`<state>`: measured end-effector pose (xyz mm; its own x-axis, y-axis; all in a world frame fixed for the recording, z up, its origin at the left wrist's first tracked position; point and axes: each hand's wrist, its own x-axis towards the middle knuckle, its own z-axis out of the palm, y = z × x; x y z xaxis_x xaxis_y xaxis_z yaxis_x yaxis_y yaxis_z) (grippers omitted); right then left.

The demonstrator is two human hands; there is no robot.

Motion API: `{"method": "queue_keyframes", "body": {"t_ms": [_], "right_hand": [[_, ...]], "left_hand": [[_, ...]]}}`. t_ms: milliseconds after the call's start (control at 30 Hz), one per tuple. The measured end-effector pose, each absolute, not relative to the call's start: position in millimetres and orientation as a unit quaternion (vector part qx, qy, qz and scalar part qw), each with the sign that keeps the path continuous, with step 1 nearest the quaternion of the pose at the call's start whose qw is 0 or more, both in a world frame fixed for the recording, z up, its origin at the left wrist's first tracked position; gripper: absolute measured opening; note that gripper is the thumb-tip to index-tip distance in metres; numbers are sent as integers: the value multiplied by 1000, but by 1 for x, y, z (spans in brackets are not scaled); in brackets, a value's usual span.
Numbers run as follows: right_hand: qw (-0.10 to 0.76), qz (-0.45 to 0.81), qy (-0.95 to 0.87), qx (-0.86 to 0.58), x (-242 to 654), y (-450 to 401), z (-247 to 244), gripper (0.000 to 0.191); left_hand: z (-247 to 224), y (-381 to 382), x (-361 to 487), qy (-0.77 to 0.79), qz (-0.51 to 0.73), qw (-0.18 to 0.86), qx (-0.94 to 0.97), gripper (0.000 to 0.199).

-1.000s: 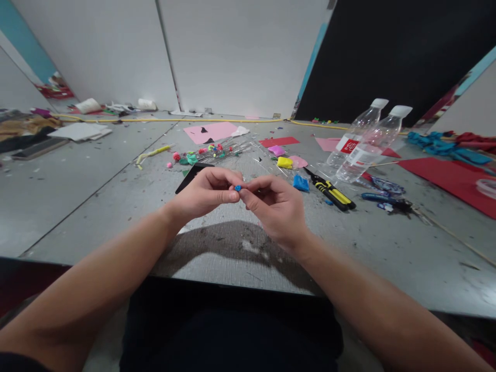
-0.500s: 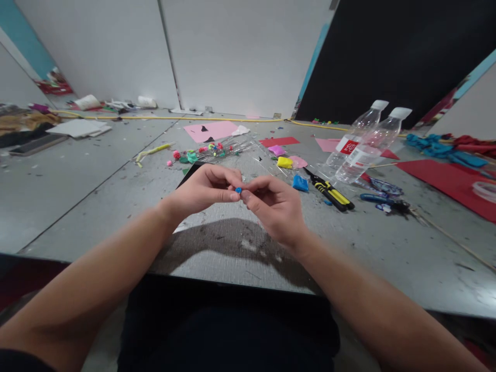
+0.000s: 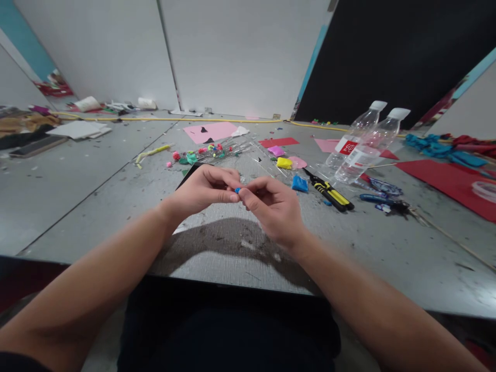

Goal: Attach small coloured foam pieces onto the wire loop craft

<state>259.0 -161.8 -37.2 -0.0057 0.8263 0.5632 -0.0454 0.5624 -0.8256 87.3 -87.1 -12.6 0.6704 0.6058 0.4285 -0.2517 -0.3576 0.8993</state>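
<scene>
Between the fingertips of both hands is a small piece of blue clay point(image 3: 237, 190), held a little above the table's near part. My left hand point(image 3: 205, 190) pinches it from the left. My right hand point(image 3: 273, 206) closes on it from the right, its thumb over part of the piece. Just right of my right hand lies a blue clay packet point(image 3: 299, 184), with a yellow packet point(image 3: 284, 163) and a purple packet point(image 3: 276, 151) behind it. A dark flat object point(image 3: 189, 173) is partly hidden behind my left hand.
Yellow-and-black pliers point(image 3: 331, 192) lie to the right, before two clear plastic bottles point(image 3: 354, 160). Small coloured clay pieces on clear sticks point(image 3: 213, 150) lie beyond my hands. Pink paper point(image 3: 211, 132) is further back; red sheets point(image 3: 445, 181) lie at the right.
My right thumb has shifted slightly left over the blue clay, so less of it shows. Both hands stay in nearly the same place.
</scene>
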Motion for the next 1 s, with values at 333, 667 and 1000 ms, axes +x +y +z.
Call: {"method": "queue_keyframes", "body": {"t_ms": [333,667,1000], "right_hand": [[649,307,-598,-355,267,-155,-38,21],[641,289,-505,-500,298,-107,-48,23],[457,183,-637,-594,308,-100,-53,19]], "left_hand": [[-18,-77,82,187,368,492,767,22],[-27,-56,80,212,143,225,940,10],[-31,-48,76,298,178,195,917,11]]}}
